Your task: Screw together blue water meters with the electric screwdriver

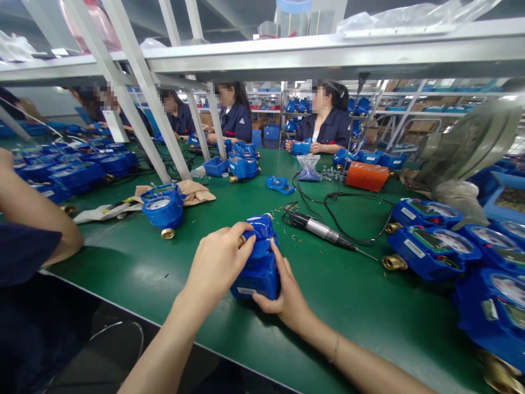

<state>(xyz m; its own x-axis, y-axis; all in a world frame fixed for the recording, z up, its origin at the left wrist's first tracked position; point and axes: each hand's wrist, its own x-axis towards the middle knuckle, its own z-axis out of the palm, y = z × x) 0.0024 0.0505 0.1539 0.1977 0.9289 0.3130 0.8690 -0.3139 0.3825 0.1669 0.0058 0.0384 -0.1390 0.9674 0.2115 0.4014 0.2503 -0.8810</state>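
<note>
Left hand (215, 264): fingers (234, 236) curled tight over the top of a blue water meter (262, 279)
Right hand (285, 293): fingers (279, 261) clasping its side
Meter: upright between both hands, over the green table (348, 328) (white label (246, 290) too small to read)

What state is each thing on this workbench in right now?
Left hand: gripping the meter's top
Right hand: holding the meter's side
Blue water meter: held in both hands
Second water meter: sitting on the bench, dial visible
Electric screwdriver: lying down, cord attached
Plastic bag: upright, holding small blue parts
</note>
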